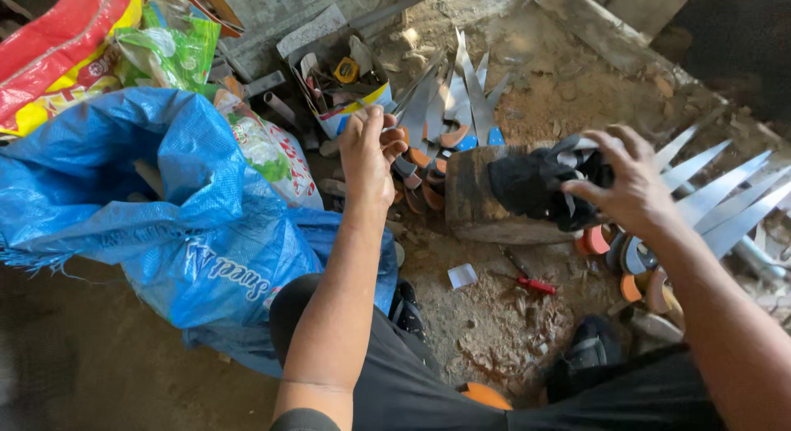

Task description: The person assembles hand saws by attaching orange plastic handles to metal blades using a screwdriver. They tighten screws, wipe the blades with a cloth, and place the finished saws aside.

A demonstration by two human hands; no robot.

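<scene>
My left hand [370, 147] reaches forward over a pile of saw blades with orange and blue handles [445, 110], its fingers curled around something small that I cannot make out. Resting on a dark cloth [535, 184], my right hand [630, 184] grips it; the cloth is draped over a wooden block [474, 204]. More long saw blades [717, 192] fan out on the ground beyond that hand.
A big blue woven sack [165, 208] lies at my left, with red, yellow and green bags [99, 44] behind it. A cardboard box of small tools [342, 77] stands at the back. A red-handled tool [535, 284] lies on the dirt floor among wood shavings.
</scene>
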